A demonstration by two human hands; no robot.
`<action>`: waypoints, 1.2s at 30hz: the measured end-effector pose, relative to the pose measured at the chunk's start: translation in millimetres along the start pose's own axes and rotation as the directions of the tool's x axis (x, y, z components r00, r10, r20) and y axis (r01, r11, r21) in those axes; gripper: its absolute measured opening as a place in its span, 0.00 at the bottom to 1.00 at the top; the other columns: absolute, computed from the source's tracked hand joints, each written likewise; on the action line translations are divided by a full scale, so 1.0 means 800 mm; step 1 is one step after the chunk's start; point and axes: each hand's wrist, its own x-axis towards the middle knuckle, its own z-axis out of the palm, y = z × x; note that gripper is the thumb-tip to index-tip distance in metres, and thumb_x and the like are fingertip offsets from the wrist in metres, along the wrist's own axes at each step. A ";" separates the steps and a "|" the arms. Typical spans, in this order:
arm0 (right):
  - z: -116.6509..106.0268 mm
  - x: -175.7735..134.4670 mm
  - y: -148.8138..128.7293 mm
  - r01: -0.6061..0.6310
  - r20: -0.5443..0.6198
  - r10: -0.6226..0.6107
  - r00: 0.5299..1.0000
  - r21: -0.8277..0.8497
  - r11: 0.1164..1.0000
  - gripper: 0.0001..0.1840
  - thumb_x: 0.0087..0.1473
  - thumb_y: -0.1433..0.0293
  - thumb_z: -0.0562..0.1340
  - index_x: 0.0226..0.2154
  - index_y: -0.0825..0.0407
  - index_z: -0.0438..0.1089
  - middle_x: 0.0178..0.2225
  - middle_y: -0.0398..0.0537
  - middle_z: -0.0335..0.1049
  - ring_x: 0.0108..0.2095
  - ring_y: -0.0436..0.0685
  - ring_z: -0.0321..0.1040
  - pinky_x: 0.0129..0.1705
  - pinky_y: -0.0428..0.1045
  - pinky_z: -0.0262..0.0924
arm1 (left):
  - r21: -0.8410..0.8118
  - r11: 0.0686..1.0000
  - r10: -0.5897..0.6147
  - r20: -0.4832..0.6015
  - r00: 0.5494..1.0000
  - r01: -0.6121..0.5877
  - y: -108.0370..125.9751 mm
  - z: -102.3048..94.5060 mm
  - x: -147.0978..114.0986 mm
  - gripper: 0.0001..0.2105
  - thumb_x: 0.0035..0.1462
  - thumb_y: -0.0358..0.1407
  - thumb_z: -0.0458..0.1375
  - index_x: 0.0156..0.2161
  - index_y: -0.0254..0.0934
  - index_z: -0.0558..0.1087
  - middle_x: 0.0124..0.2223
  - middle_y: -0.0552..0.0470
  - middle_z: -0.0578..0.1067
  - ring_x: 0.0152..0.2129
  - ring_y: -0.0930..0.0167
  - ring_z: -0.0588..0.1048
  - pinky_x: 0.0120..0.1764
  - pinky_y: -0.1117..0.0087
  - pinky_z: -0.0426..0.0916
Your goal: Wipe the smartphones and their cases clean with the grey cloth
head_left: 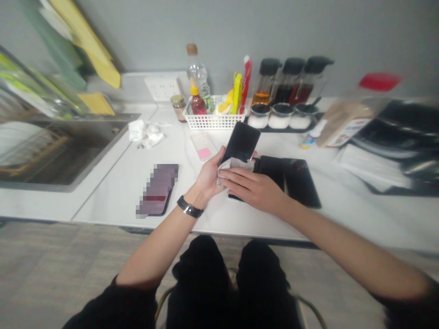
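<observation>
In the head view, my left hand [206, 172] holds a smartphone [242, 140] from below and its left side, dark screen up, tilted over the counter. My right hand [255, 188] presses a white wipe [236, 163] flat against the lower part of the screen, its fingers together over the wipe. Under and behind that hand lies a black tablet or folder-like case [303, 183], partly hidden. A clear phone case [203, 146] with a pink patch rests just beyond my left hand. Another phone [160, 189], its screen blurred out, lies to the left.
A crumpled tissue [146, 133] lies near the sink [72, 183]. Along the wall stand a white basket [212, 121] of bottles and packets, seasoning jars [281, 119] and dark-lidded bottles [290, 80]. A red-capped container [353, 114] and black pans [404, 132] are at the right.
</observation>
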 end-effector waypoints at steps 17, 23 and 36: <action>-0.013 -0.008 -0.004 -0.094 0.253 0.122 0.960 -0.122 0.988 0.67 0.61 0.33 0.56 0.79 0.64 0.34 0.78 0.72 0.46 0.78 0.73 0.46 0.78 0.67 0.47 | -0.282 0.959 -0.014 -0.050 0.999 -0.001 0.006 0.012 -0.004 0.21 0.78 0.42 0.49 0.52 0.26 0.78 0.36 0.44 0.85 0.32 0.69 0.84 0.44 0.71 0.79; -0.024 0.001 0.049 -0.304 0.187 0.328 0.926 -0.147 0.941 0.72 0.58 0.37 0.65 0.79 0.64 0.30 0.80 0.75 0.35 0.80 0.81 0.35 0.77 0.77 0.40 | -0.198 0.980 -0.039 -0.020 0.999 0.034 -0.006 0.009 0.001 0.22 0.77 0.41 0.49 0.63 0.29 0.75 0.49 0.40 0.86 0.44 0.60 0.86 0.60 0.56 0.74; 0.004 -0.003 0.007 -0.329 0.227 0.369 0.901 -0.198 0.923 0.74 0.58 0.33 0.62 0.78 0.71 0.30 0.79 0.80 0.35 0.79 0.80 0.39 0.78 0.73 0.40 | -0.248 0.962 0.081 -0.156 0.984 -0.119 -0.005 0.014 0.004 0.23 0.76 0.40 0.53 0.66 0.26 0.74 0.46 0.41 0.87 0.47 0.62 0.85 0.62 0.63 0.72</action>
